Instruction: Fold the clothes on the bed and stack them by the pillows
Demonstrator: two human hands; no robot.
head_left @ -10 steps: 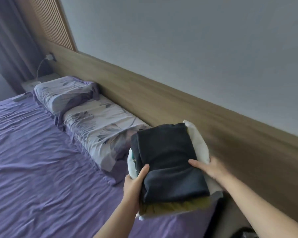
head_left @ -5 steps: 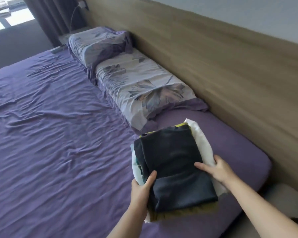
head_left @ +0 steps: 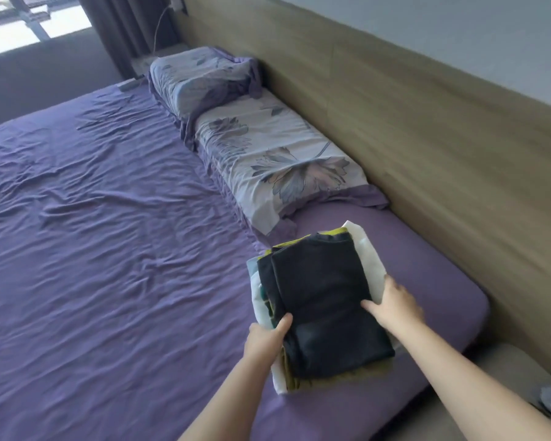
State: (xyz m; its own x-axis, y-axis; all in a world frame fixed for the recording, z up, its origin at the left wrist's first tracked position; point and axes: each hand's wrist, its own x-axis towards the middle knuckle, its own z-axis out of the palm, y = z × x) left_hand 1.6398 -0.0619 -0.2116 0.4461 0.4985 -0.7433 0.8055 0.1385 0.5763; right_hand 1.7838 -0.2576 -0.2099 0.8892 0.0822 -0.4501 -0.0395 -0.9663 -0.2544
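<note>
Your left hand (head_left: 263,340) and right hand (head_left: 395,305) each grasp a side of the folded clothes stack (head_left: 322,303), dark garment on top, at the bed's (head_left: 109,249) headboard-side corner, just beside the near floral pillow (head_left: 280,167).

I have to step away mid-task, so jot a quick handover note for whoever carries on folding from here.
Left hand grips the left side of the folded clothes stack; right hand holds its right side, thumb on top.
The stack is at the bed's corner, just short of the near pillow; whether it rests on the sheet yet is unclear.
Done: folding, stacking.
Left: set it down by the pillows, let go.
</note>
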